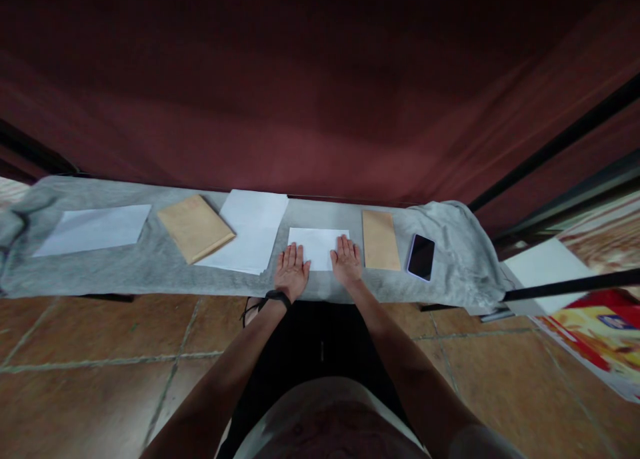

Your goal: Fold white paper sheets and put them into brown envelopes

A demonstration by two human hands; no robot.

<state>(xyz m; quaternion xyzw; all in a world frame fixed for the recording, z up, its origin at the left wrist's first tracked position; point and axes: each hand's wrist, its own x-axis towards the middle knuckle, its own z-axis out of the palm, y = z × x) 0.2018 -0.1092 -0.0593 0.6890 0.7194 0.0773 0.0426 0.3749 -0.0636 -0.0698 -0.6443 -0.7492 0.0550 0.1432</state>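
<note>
My left hand [291, 268] and my right hand [345, 260] both lie flat, fingers stretched out, on the lower corners of a small white folded sheet [317, 244]. The sheet rests on a long bench covered by a grey cloth [150, 276]. Just right of my right hand lies a narrow brown envelope [381, 240]. A black band sits on my left wrist.
A dark phone [421, 257] lies right of the narrow envelope. To the left are a large white sheet [253, 229], a larger brown envelope [195, 227] partly on it, and another white sheet [95, 228]. Dark red curtain behind; tiled floor below; coloured packaging [595, 332] at right.
</note>
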